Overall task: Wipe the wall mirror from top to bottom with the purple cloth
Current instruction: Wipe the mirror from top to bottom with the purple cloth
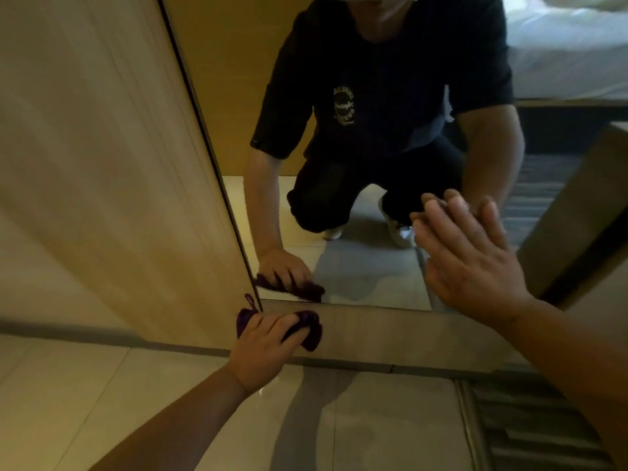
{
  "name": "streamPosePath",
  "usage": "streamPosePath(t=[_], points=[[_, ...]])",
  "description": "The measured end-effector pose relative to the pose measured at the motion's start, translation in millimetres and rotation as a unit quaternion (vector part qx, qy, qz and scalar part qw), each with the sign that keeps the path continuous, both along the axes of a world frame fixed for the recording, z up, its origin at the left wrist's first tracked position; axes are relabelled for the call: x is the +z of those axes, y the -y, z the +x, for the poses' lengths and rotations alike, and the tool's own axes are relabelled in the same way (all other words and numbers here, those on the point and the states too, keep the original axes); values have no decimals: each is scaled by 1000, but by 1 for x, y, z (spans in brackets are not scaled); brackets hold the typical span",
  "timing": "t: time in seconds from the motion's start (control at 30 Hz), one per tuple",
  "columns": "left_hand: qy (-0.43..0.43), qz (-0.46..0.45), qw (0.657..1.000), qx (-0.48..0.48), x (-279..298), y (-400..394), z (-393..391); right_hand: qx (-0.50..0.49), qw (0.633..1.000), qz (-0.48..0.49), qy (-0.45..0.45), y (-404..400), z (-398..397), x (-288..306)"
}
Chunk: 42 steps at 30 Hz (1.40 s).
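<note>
The wall mirror (367, 273) fills the upper middle of the view and reflects a crouching person in dark clothes. My left hand (265, 348) presses the crumpled purple cloth (307, 329) against the skirting just below the mirror's lower left corner, fingers curled over it. A loop of the cloth sticks up at the corner. My right hand (469, 256) lies flat on the glass at the lower right, fingers straight and spread.
A beige wood panel (112, 171) runs along the mirror's left edge. A grey skirting strip (407, 338) sits under the mirror. Pale floor tiles (102, 396) lie below, with a striped mat (533, 426) at the bottom right. A bed shows in the reflection.
</note>
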<state>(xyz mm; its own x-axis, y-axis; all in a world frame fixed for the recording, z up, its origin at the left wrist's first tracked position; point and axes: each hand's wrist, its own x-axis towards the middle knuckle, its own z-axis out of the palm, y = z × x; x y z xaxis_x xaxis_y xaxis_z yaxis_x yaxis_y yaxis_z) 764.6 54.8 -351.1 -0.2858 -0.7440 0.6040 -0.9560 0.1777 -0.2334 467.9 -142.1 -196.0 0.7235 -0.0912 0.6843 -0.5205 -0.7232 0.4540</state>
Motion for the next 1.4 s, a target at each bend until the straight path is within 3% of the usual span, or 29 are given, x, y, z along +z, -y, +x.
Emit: streamPosePath(t=[0.13,0.27,0.33,0.53,0.77,0.93,1.07,1.13,1.2,1.4], points=[[-17,-113,991,-72,94,21,-52,44,997,70,-2,-9,-18,15],[-35,-284,951,-114,202,77,-96,50,994,50,78,-3,-48,35],[-12,-306,945,-112,227,102,-107,43,994,36,92,6,-64,43],[81,-268,957,-80,187,119,-95,-18,992,65,104,27,-79,39],[129,-190,968,-100,64,108,-76,0,987,5,161,52,-66,23],[81,-135,983,-94,8,97,-78,-5,986,-47,160,61,-62,22],[96,6,992,-86,-7,76,-75,-14,988,-13,151,52,-69,28],[53,40,996,-57,-4,64,-73,-13,991,4,134,46,-75,31],[-4,20,999,-45,22,63,-88,-12,994,28,106,42,-82,35],[-68,-242,959,-131,193,119,-166,1,991,66,118,33,-95,35]])
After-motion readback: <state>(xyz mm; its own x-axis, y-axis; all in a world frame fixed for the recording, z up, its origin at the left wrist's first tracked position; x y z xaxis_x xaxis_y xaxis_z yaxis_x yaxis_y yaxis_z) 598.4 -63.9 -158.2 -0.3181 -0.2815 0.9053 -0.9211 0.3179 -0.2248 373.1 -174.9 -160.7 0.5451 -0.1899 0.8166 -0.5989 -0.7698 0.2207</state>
